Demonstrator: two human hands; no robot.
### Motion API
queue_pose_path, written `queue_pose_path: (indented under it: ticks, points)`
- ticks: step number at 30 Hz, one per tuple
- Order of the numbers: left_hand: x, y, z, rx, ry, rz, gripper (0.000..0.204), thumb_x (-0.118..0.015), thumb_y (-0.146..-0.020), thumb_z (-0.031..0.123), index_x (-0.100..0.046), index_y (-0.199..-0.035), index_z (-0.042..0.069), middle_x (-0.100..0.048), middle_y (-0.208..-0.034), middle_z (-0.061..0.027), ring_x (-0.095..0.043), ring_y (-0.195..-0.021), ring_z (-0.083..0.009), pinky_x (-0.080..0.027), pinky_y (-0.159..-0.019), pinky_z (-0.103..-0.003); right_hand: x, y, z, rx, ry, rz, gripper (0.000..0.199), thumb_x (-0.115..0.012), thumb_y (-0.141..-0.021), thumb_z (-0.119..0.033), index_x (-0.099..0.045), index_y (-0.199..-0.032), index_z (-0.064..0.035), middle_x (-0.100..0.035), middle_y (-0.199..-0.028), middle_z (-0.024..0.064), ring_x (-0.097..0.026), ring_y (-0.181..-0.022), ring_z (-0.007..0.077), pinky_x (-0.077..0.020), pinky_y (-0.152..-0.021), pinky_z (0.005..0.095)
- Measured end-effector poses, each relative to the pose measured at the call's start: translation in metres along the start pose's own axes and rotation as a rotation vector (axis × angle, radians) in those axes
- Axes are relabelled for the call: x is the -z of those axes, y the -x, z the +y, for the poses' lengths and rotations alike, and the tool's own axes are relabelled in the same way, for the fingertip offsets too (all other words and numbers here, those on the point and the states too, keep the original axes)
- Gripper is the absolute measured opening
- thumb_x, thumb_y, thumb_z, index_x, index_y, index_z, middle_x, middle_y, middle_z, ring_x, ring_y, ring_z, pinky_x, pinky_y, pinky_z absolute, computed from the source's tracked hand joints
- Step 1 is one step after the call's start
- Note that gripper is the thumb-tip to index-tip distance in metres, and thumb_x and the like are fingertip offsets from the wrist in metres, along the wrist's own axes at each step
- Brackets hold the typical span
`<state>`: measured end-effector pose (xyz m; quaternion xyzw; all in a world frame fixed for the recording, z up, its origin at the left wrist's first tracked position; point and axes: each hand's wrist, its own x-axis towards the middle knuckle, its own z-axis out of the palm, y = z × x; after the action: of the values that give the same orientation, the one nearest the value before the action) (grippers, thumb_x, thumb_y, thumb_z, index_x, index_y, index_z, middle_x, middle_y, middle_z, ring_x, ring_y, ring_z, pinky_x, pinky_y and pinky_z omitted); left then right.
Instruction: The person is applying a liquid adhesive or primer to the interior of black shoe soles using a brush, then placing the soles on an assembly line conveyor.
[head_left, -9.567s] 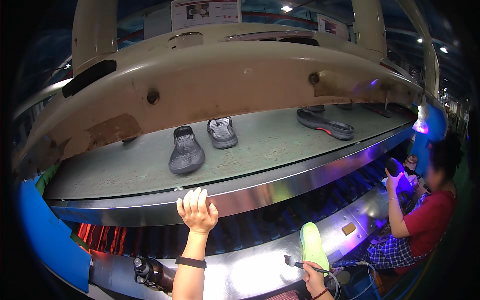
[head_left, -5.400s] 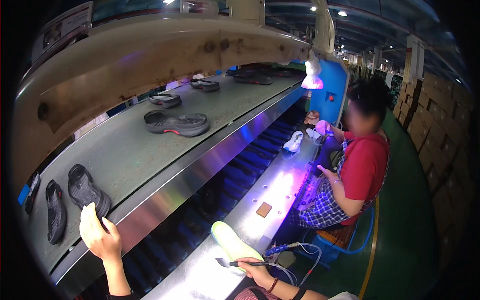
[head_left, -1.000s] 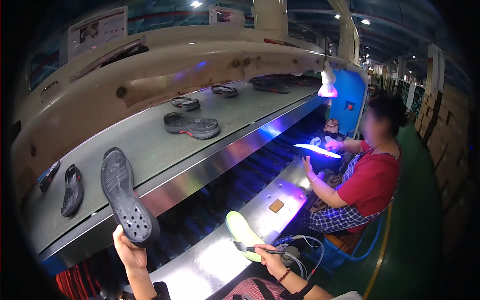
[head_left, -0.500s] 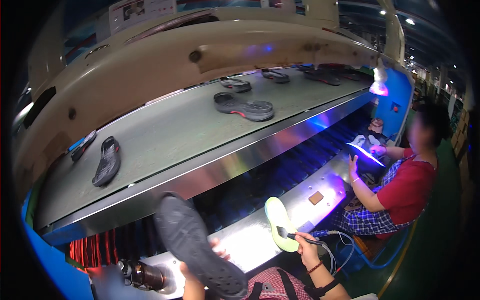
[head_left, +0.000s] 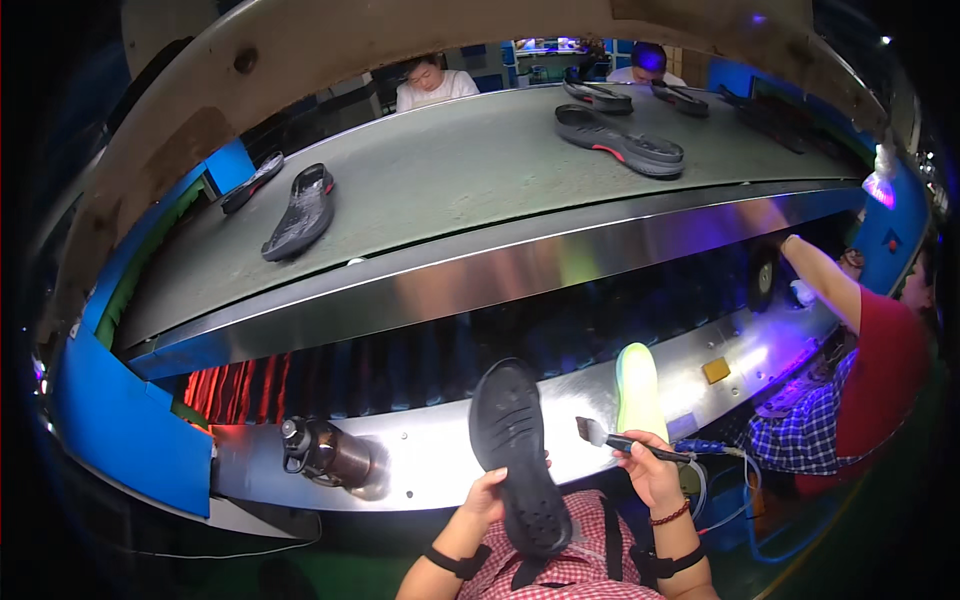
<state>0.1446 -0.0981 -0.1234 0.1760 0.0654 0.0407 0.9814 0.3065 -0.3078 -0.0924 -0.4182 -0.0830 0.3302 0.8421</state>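
My left hand [head_left: 488,492] is closed round the edge of a black shoe sole [head_left: 512,435], which stands nearly upright in front of my lap, its slotted face towards me. In my right hand [head_left: 650,472] is a flat brush [head_left: 597,433] with a dark handle and pale ferrule, its bristles pointing left towards the sole but apart from it. Just beyond the right hand, a neon yellow sole-shaped piece [head_left: 637,388] lies on the metal shelf [head_left: 425,435]; the hand hides its near end.
A dark bottle [head_left: 325,452] stands on the shelf at left, a small yellowish block [head_left: 716,371] at right. Behind a metal rail [head_left: 520,275], a conveyor belt [head_left: 430,180] carries several dark soles [head_left: 620,142]. At right, a co-worker's arm [head_left: 825,275] reaches towards the rail. Hoses [head_left: 715,447] hang near my right hand.
My view has swung, bringing people across the belt into sight. The brush has come off the yellow piece. The black sole is held more upright. The co-worker's arm now stretches towards the rail.
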Motion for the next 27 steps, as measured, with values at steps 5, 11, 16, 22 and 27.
queue_pose_path:
  ticks: [5,11,16,22,27]
  points:
    - [-0.013,-0.007,-0.004,-0.052,-0.026,-0.089,0.106,-0.054,-0.071,0.076,-0.029,-0.143,0.002,-0.040,-0.141,-0.0207,-0.042,-0.129,-0.0340,-0.033,-0.108,-0.048,-0.048,-0.014,0.014,-0.091,-0.017,-0.242,0.025,-0.059,-0.090,-0.004,-0.057,-0.113,0.0045,-0.065,-0.104,0.0185,-0.066,-0.092,0.0229,-0.0537,-0.084,0.0316]
    - [-0.028,-0.006,0.002,-0.047,-0.072,-0.014,0.115,-0.023,-0.068,0.090,-0.024,-0.146,0.004,-0.037,-0.143,-0.0216,-0.041,-0.129,-0.0370,-0.033,-0.108,-0.049,-0.070,-0.037,0.021,-0.088,0.050,-0.250,0.022,-0.061,-0.086,0.002,-0.060,-0.108,0.0033,-0.066,-0.102,0.0164,-0.066,-0.085,0.0197,-0.0542,-0.076,0.0311]
    - [-0.034,-0.005,0.007,-0.090,-0.051,-0.035,0.110,-0.014,-0.074,0.087,-0.024,-0.146,0.004,-0.038,-0.142,-0.0226,-0.044,-0.126,-0.0393,-0.035,-0.106,-0.051,-0.079,-0.041,0.024,-0.102,0.171,-0.196,0.020,-0.062,-0.086,-0.001,-0.062,-0.106,0.0030,-0.067,-0.099,0.0144,-0.063,-0.081,0.0160,-0.0539,-0.068,0.0308]
    - [-0.041,-0.015,0.006,-0.074,0.067,-0.128,0.095,-0.013,-0.085,0.076,-0.026,-0.145,0.004,-0.040,-0.140,-0.0222,-0.046,-0.124,-0.0398,-0.037,-0.105,-0.051,-0.080,-0.048,0.019,-0.087,0.189,-0.142,0.026,-0.068,-0.084,-0.007,-0.063,-0.107,0.0046,-0.067,-0.087,0.0091,-0.062,-0.073,0.0119,-0.0517,-0.056,0.0233]
    - [-0.041,-0.018,0.002,-0.047,0.063,-0.032,0.100,-0.019,-0.080,0.082,-0.027,-0.145,0.007,-0.039,-0.142,-0.0193,-0.044,-0.124,-0.0441,-0.035,-0.105,-0.055,-0.079,-0.057,0.018,-0.052,0.224,-0.138,0.027,-0.069,-0.083,-0.007,-0.064,-0.108,0.0045,-0.068,-0.087,0.0088,-0.063,-0.076,0.0121,-0.0518,-0.063,0.0230]
